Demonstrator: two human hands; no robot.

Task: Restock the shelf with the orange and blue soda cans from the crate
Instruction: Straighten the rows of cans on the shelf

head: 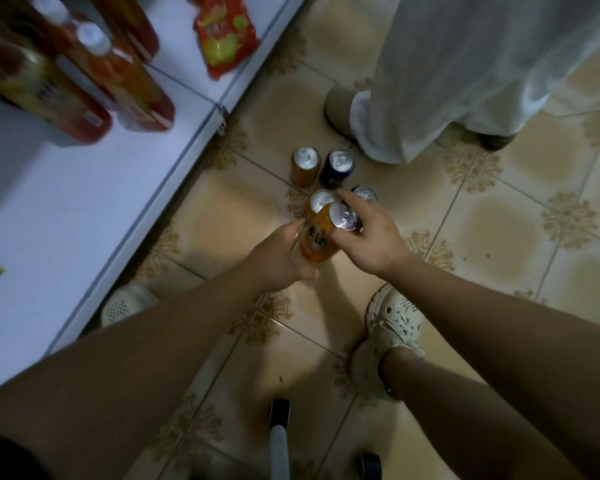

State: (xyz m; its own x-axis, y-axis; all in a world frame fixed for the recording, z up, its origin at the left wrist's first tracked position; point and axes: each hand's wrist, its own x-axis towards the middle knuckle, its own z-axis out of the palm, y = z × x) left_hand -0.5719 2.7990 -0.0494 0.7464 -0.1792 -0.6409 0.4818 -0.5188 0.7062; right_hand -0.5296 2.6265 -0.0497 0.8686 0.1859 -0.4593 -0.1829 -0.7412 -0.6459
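Our right hand (368, 237) and left hand (278, 258) both clamp one orange can (317, 242), tilted for lifting; shelf (84, 202) at 10 o'clock.

Both forearms bare, no sleeves in view. Left hand (281, 258) looks to have a thin ring on one finger, blurry, can't confirm. Right hand (371, 237) plain, nothing worn. Feet in pale cream clog-style shoes with perforated uppers: right shoe (392, 327) has round holes and a heel strap, left shoe (127, 303) half hidden by the arm.
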